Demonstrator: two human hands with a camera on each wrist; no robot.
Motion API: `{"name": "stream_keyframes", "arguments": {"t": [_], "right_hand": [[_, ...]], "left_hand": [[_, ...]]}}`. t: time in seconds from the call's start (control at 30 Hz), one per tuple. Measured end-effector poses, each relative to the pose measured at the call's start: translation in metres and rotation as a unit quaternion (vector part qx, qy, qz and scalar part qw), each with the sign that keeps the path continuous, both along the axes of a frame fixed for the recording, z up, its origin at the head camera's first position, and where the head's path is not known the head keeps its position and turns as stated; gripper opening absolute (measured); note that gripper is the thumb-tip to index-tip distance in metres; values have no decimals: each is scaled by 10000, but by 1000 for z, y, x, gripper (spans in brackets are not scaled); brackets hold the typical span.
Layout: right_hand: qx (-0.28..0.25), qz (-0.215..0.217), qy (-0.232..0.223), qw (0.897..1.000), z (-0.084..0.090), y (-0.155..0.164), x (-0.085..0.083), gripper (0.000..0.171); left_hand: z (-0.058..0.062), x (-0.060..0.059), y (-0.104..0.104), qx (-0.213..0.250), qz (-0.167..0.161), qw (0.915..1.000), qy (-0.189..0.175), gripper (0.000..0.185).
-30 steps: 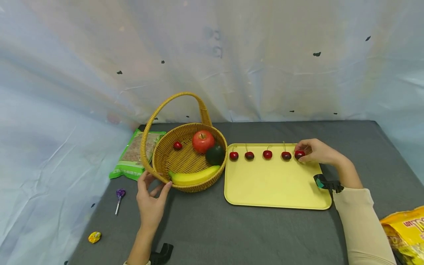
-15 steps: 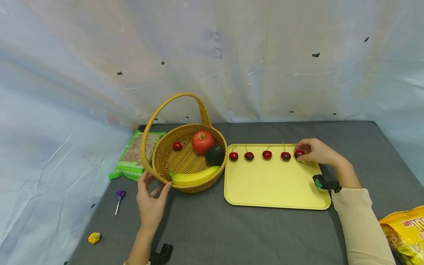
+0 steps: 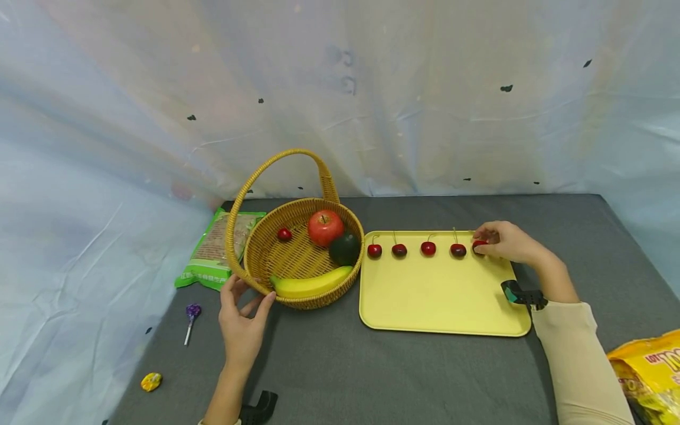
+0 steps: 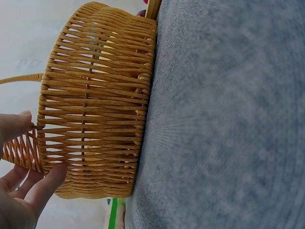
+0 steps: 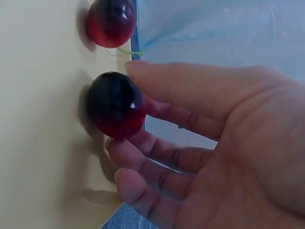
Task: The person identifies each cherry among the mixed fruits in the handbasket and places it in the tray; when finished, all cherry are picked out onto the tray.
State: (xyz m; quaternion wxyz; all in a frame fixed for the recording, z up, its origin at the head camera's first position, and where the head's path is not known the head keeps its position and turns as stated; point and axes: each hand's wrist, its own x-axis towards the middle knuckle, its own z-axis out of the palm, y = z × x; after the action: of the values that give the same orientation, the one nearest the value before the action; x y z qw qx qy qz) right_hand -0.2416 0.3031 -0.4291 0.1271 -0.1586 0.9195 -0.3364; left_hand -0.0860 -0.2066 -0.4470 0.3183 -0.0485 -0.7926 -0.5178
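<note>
Five cherries stand in a row along the far edge of the yellow tray [image 3: 441, 295], and the right hand [image 3: 507, 242] pinches the one at the right end, the held cherry [image 3: 479, 245], between thumb and fingertips. In the right wrist view this cherry [image 5: 116, 104] looks to touch the tray or sit just above it; I cannot tell which. Its neighbour cherry [image 5: 111, 22] lies just beside it, with a thin green stem.

The left hand [image 3: 241, 321] rests at the near rim of the wicker basket [image 3: 249, 254]. Its fingers [image 4: 45, 183] are almost straight and touch the woven wall, and the thumb lies on the base of the handle; nothing is closed in the hand. The basket stands on the grey counter [image 3: 340, 366], touching the left edge of the tray. Inside it are one more cherry [image 3: 284, 234], a red apple [image 3: 326, 227], a dark round fruit [image 3: 345, 248] and a banana [image 3: 310, 283].

I judge that the held cherry is light, small, round and glossy, so it can slip or roll easily. A soft pinch on the two sides of the body seems safest; the stem looks too thin for a sure hold. The basket looks stiff and light.
</note>
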Motion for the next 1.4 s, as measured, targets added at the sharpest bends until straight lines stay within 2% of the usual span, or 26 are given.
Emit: {"name": "stream_keyframes", "arguments": {"t": [0.13, 0.37, 0.47, 0.67, 0.73, 0.87, 1.07, 1.13, 1.2, 1.27, 1.37, 1.4], "right_hand": [[94, -51, 115, 9999, 2, 0, 1, 29], [233, -235, 340, 9989, 9, 5, 5, 33], [210, -314, 455, 9983, 14, 5, 8, 36], [-242, -144, 1154, 9929, 28, -25, 10, 31], [-558, 71, 1244, 9906, 33, -44, 8, 27], [-1329, 729, 1128, 9820, 45, -92, -2, 23], [-2234, 1958, 688, 9524, 66, -194, -17, 25], [-2280, 2322, 571, 9439, 71, -232, -23, 29], [-2165, 2579, 508, 9402, 72, -267, -30, 34], [-1985, 2733, 403, 9404, 71, -298, -37, 39], [-1758, 2833, 113, 9427, 66, -336, -44, 45], [-1701, 2826, -10, 9440, 65, -347, -45, 46]], "left_hand": [[6, 2, 2, -45, 8, 10000, 14, 66], [-11, -5, -5, 65, -49, 10000, 35, 72], [-15, -7, -7, 135, -117, 9998, 70, 72], [-15, -6, -7, 177, -144, 9997, 101, 71], [-15, -6, -7, 159, -132, 9997, 99, 71], [-16, -6, -8, 137, -124, 9998, 105, 70], [-16, -6, -8, 134, -120, 9998, 129, 70], [-16, -6, -8, 113, -127, 9997, 146, 70], [-16, -7, -8, 107, -125, 9998, 144, 71], [-15, -6, -8, 87, -100, 9998, 134, 72], [-4, -2, -2, -5, -31, 10000, 70, 70], [-3, -1, -3, -12, -17, 10000, 42, 70]]}}
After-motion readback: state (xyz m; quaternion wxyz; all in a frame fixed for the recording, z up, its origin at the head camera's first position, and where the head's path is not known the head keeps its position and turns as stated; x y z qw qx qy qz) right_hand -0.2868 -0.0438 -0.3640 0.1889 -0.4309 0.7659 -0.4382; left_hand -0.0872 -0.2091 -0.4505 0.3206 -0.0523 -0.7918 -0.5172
